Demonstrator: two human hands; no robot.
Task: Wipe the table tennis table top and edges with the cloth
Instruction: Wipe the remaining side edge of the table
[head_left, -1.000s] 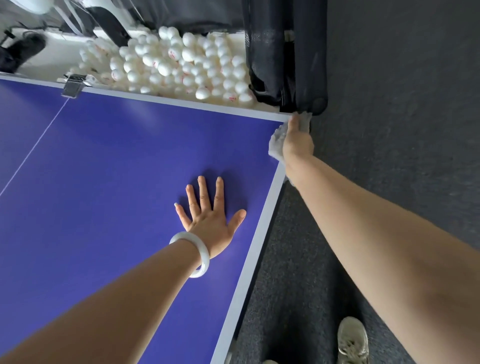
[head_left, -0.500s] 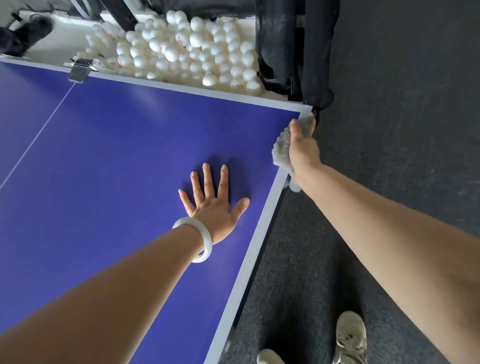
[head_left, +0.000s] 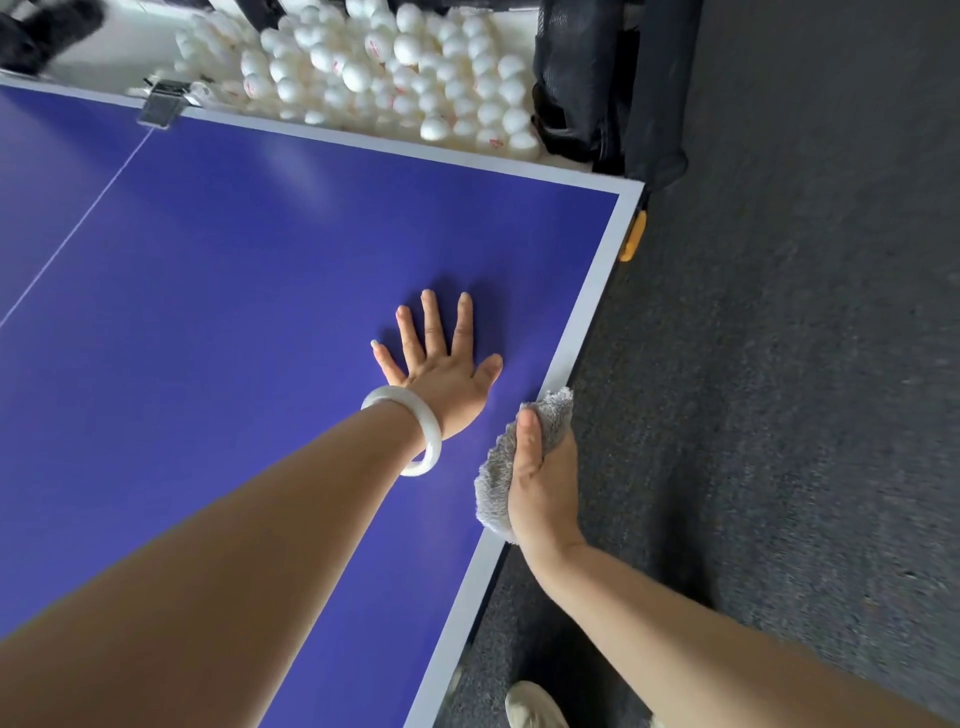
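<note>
**Cloth partway down the side edge**

Across the left and centre, a blue table tennis table top (head_left: 234, 312) with a pale border and a thin white centre line. To the right, dark grey carpet floor (head_left: 805, 364). Beyond the far end, a white tray (head_left: 104, 57) heaped with white table tennis balls (head_left: 395, 67), some with red print. Beside it, at the corner, hanging black mesh netting (head_left: 597, 88).

Flat on the blue surface near the side edge, the left hand (head_left: 441, 374), palm down, fingers straight and spread, holding nothing. On its wrist, a smooth white bangle (head_left: 410, 431). Just right of that wrist, the right hand (head_left: 543, 483), gripping a fluffy grey cloth (head_left: 496, 483), thumb on top, other fingers hidden below the rim. Cloth bunched over the pale side edge, partly on the top.

Smaller still: a silver metal clamp (head_left: 163, 104) on the far edge, an orange plastic piece (head_left: 635, 236) below the far corner, a pale shoe (head_left: 532, 706) at the bottom.

Compared with a second ago: cloth and right hand no longer at the far corner, now back along the side edge, level with the left wrist. Left hand in the same spot, equally flat.
</note>
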